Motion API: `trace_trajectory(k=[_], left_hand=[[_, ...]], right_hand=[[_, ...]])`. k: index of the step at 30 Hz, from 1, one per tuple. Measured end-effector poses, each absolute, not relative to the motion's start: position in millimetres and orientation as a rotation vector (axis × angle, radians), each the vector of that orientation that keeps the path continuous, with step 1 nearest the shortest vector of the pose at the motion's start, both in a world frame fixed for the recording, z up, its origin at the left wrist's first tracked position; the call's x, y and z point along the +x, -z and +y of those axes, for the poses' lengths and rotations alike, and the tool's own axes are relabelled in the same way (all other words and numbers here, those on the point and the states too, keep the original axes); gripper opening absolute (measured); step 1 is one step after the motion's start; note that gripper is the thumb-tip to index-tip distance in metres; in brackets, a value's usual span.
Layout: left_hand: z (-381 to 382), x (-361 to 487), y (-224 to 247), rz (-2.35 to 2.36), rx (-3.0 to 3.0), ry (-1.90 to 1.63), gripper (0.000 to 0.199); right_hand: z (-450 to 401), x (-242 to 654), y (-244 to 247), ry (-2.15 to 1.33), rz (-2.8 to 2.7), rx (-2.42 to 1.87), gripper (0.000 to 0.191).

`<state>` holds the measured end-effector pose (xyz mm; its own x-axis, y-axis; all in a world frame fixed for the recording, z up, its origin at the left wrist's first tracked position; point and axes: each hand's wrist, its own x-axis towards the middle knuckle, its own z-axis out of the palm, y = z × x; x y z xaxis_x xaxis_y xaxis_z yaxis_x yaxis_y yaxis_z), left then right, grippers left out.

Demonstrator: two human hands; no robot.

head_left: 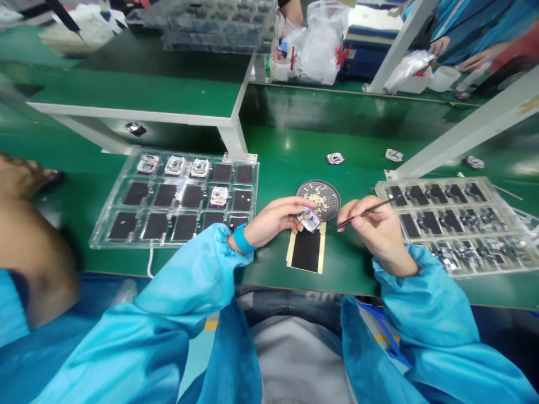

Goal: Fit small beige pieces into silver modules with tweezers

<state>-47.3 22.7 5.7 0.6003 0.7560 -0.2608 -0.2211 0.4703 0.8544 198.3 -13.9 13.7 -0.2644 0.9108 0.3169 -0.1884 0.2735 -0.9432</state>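
Black tweezers in right hand (lettered trousers)

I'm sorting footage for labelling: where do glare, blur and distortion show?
Head view throughout: glints on the left tray; another person's arm blurred at the left edge; left sleeve seemingly stretched toward the lower corner; fine detail soft on the part in the left hand.

Left fingers pinched, right fingers curled, forearms angled inward
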Motion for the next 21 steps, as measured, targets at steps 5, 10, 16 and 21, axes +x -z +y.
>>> trace_trajectory(k=[5, 10, 16, 21], left_hand=[[22, -47, -7, 0.704, 0.863, -0.662, 0.032], [21, -46, -7, 0.728, 0.891, -0.685, 0.032], [18, -40, -1, 0.742, 0.987, -0.785, 0.043], [18, -39, 0, 0.748, 1.035, -0.809, 0.045]], right_hand=[[-17, 189, -13, -1.108, -1.445, -0.781, 0.013], [-18, 182, -11, -0.922, -1.502, -0.828, 0.012], [-19, 177, -7, -0.603, -1.675, -0.910, 0.018], [-20, 177, -4, -0.563, -1.697, -0.935, 0.018]])
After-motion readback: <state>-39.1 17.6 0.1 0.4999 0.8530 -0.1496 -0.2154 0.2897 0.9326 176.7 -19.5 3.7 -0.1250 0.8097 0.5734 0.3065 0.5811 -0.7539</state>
